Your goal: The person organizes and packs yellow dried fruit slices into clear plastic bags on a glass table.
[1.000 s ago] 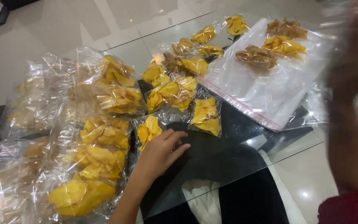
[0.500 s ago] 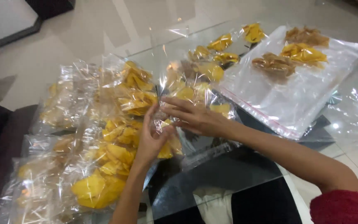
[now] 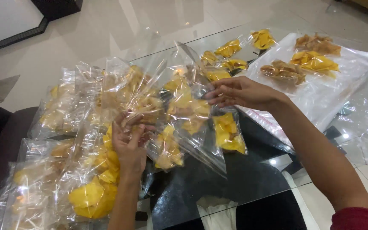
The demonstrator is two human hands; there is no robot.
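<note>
Both hands are on the same clear bag of yellow chips [image 3: 184,113], lifted a bit off the counter [image 3: 235,187]. The left hand [image 3: 129,142] has its grip closed on the bag's lower left edge, fingers curled up around the plastic, while the right hand [image 3: 239,91] pinches the top right part with its fingertips, so the bag hangs stretched and tilted between them, probably to keep the mouth up and the chips from sliding out. Right under the right grip, another small packed bag [image 3: 228,134] lies flat on the dark glass. Left of the left grip and below it there's a whole heap of filled bags [image 3: 64,170], overlapping each other, looks like the pile of finished ones kept close on that side. Past the right grip, further up the counter, a few more small bags [image 3: 231,53] lie near the glass edge, and beside them a big clear plastic sheet [image 3: 333,91] is spread out with loose piles of chips [image 3: 311,61] on it, yellow and brownish, well apart from the bagged stuff.
</note>
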